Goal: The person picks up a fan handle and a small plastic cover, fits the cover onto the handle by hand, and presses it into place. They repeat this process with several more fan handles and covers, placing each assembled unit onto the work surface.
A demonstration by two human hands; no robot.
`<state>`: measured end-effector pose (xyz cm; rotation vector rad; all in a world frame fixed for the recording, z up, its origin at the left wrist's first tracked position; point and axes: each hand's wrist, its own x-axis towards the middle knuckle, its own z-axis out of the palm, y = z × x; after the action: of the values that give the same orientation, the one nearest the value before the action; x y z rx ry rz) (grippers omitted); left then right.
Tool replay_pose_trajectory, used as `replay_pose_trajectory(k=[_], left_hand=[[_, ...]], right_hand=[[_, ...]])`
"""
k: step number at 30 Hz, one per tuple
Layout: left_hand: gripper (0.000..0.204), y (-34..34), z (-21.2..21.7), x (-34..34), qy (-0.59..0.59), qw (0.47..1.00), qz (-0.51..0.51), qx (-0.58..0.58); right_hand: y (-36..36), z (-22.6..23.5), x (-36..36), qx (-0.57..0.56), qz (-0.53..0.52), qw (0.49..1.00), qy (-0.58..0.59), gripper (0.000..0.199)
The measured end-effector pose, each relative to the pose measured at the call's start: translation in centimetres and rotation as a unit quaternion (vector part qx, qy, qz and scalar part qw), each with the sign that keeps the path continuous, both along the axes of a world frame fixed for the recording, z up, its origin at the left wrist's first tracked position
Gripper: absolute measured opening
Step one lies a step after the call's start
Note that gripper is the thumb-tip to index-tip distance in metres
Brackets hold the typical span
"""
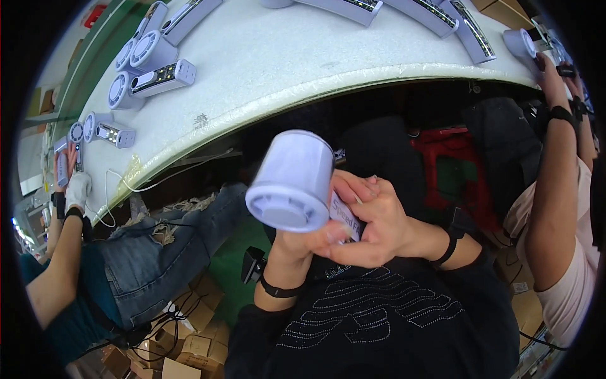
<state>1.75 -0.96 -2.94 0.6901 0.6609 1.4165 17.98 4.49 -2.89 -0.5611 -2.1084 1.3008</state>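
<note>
In front of my chest, clear of the table, I hold a pale lavender-white handheld fan (297,165). Its round, drum-shaped head points up and left, with a ring of vents on the end facing down. My right hand (372,221) is wrapped round the printed handle, its fingers closed. My left hand (303,243) closes on the handle from below, partly hidden behind the fan head. Most of the handle is covered by my fingers. The fan head is slightly blurred.
Ahead curves a white-covered table (265,57). Several similar fans (151,50) with light panels lie at its left, more along its far side. A white cable (145,188) hangs at the left. Co-workers sit on both sides; a red stool (451,164) and cardboard boxes (189,347) stand below.
</note>
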Motion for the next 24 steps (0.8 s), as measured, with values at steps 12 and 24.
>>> replay_pose_trajectory(k=[12,24], left_hand=[[0.09,0.0,-1.1,-0.9,0.099,0.991,0.088,-0.033],[0.105,0.2,2.2,1.5,0.107,0.981,-0.059,0.151]], right_hand=[[0.9,1.0,-0.9,-0.254,-0.01,0.967,-0.02,0.042],[1.3,3.6,0.0,0.106,-0.088,0.98,0.14,0.048]])
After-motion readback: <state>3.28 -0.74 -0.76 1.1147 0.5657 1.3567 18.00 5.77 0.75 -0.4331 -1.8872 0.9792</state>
